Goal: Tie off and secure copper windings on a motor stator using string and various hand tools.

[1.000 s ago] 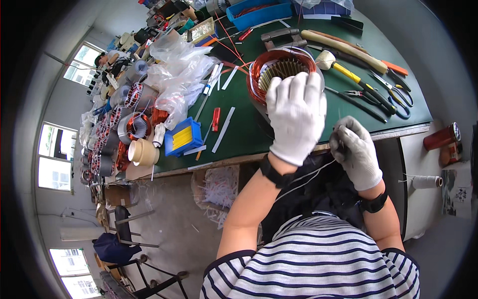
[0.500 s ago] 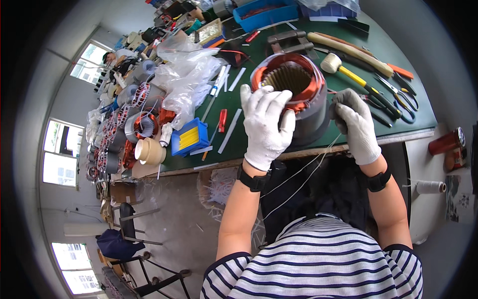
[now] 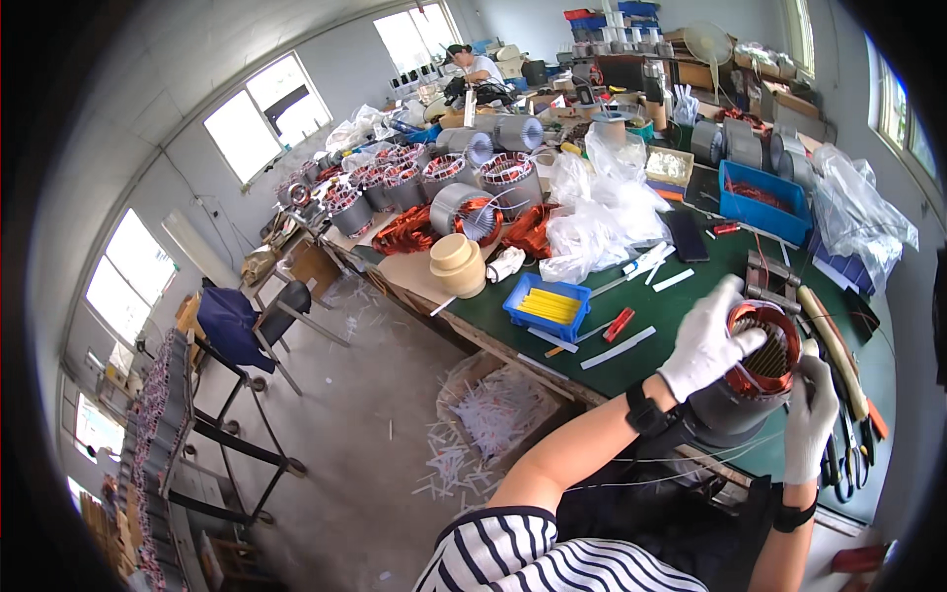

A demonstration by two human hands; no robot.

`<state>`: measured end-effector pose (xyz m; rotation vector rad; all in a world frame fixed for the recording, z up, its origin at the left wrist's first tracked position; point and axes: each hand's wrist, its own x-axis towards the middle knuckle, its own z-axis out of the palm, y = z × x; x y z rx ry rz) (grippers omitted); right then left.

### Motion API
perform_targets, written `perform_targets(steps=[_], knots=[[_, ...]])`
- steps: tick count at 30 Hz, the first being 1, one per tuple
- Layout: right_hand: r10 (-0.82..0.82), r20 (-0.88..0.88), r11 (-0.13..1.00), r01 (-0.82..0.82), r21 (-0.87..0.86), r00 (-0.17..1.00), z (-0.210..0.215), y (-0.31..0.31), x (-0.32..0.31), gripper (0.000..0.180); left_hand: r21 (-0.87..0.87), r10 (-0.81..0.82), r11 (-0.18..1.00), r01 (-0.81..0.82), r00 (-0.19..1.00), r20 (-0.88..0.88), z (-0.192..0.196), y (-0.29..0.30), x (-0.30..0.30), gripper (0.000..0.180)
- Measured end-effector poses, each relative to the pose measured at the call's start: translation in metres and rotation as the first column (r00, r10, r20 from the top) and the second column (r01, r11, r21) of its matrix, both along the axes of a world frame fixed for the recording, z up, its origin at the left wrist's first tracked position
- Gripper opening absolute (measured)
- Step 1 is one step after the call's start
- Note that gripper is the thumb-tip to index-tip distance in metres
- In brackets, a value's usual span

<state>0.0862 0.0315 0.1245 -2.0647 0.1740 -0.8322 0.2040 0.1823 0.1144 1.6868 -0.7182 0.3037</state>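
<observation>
A grey motor stator (image 3: 725,416) stands upright at the table's front edge, with copper-orange windings (image 3: 762,381) ringing its open top. My left hand (image 3: 705,345), in a white glove, grips the left side of the winding ring, its thumb over the opening. Against the right side of the ring is my gloved right hand (image 3: 814,409), fingers bent together; whatever lies between them is hidden. Thin white cords (image 3: 681,459) trail leftward below the stator. Just behind it sits a metal block (image 3: 771,276).
On the green table (image 3: 681,308) lie a blue box (image 3: 541,332) of yellow strips, a red-handled tool (image 3: 619,324) and a phone (image 3: 689,238). A wooden handle (image 3: 838,355) and scissors (image 3: 846,476) are at right. Several wound stators (image 3: 511,178) stand farther left. Another person (image 3: 477,71) sits far back.
My view has swung up and left, so the stator and hands appear lower right. My right hand has come up to the winding ring; my left hand stays on the ring.
</observation>
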Motion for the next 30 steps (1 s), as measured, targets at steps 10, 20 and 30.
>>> perform_targets(steps=[10, 20, 30], knots=[[0.311, -0.139, 0.947, -0.319, -0.041, 0.940, 0.030, -0.044, 0.047, 0.017, -0.130, -0.334, 0.936, 0.328, 0.942, -0.023, 0.005, -0.031, 0.035, 0.019], [0.005, -0.083, 0.991, -0.016, -0.130, 0.997, 0.000, -0.068, 0.090, 0.013, -0.430, -0.261, 0.875, 0.223, 0.965, -0.032, 0.004, -0.022, 0.023, 0.016], [0.359, -0.288, 0.884, -0.224, 0.411, 0.888, 0.036, -0.058, 0.133, 0.006, -0.411, -0.380, 0.865, 0.289, 0.911, -0.160, 0.003, -0.014, 0.017, 0.015]])
